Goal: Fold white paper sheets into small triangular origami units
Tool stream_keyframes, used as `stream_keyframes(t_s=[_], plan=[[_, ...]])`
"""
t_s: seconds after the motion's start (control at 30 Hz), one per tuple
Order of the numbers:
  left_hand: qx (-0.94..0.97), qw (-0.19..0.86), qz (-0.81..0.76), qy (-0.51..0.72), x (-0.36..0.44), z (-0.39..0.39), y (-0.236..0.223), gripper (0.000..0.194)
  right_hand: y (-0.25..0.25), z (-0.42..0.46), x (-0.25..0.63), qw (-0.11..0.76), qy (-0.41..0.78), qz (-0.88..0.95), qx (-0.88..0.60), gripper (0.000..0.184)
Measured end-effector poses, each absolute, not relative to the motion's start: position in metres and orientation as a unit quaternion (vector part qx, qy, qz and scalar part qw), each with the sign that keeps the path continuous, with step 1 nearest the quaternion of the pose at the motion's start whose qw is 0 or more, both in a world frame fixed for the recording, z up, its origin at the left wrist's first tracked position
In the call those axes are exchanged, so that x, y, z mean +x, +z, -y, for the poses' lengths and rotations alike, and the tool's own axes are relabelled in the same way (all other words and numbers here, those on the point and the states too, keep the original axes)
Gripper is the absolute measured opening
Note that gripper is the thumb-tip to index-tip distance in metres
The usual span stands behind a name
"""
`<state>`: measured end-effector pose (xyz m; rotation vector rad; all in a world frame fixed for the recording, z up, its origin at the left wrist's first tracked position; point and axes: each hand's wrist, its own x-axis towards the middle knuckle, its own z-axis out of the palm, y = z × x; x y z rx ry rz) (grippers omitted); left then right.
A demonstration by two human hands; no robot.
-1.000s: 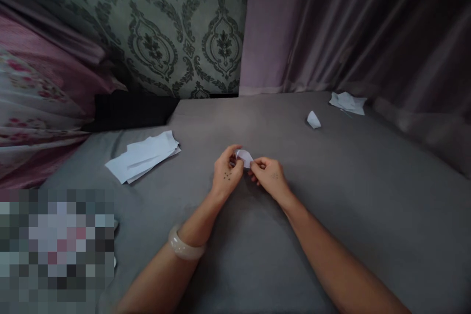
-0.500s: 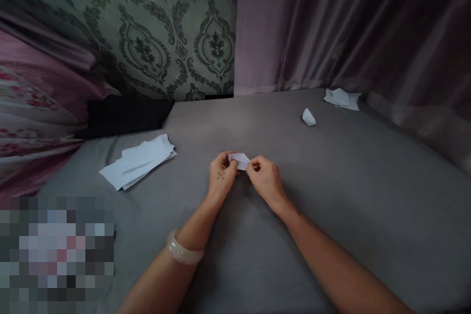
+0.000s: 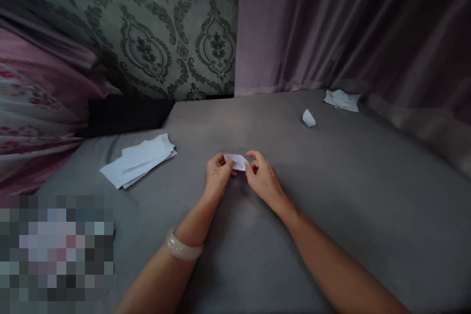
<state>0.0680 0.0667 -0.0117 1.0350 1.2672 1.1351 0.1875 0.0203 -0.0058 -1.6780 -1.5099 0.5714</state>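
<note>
Thumb in front, fingers behind: on my head feed the left hand [image 3: 217, 171] pinches the folded paper [image 3: 239, 162], just above the grey sheet's [image 3: 349, 196] middle. The right hand [image 3: 263, 176] has its thumb at the paper's right end, index raised and spread from it; whether its curled fingers grip anything, I can't tell. Both wrists angle inward, forearms slanting out to the lower corners, a pale bangle [image 3: 183, 250] round the left. And there's the change: half a second ago that right index was down against the thumb at the paper's corner; now it's lifted off. Further out, I see a stack of paper [image 3: 143, 157] to the left, black cloth [image 3: 128, 115] beyond it; to the far right, a small folded piece [image 3: 308, 118] near a loose paper pile [image 3: 342, 100]. Curtains [image 3: 257, 34] and patterned wall [image 3: 180, 73] close the back; a pixelated block [image 3: 55, 250] hides my lower-left view.
</note>
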Motion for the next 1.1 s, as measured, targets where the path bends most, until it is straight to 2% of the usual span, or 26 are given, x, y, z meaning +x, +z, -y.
stream_keyframes(t_s=[0.1,0.37,0.6,0.93,1.1], plan=[[0.43,0.549,-0.531,0.481,0.064,-0.07,-0.013,0.023,-0.001,-0.017,0.191,0.378,0.227,0.639,-0.63,0.026],[0.443,0.551,-0.534,0.465,0.058,-0.074,-0.012,0.021,0.004,-0.011,0.198,0.25,0.131,0.757,-0.59,0.021],[0.474,0.564,-0.532,0.418,0.057,-0.076,-0.008,0.02,0.005,-0.011,0.196,0.219,0.108,0.748,-0.617,0.024],[0.542,0.531,-0.503,0.413,0.054,-0.08,-0.022,0.027,0.012,-0.004,0.189,0.19,0.086,0.772,-0.6,0.025],[0.577,0.498,-0.527,0.377,0.052,-0.082,-0.021,0.04,0.014,0.002,0.189,0.168,0.088,0.787,-0.587,0.025]])
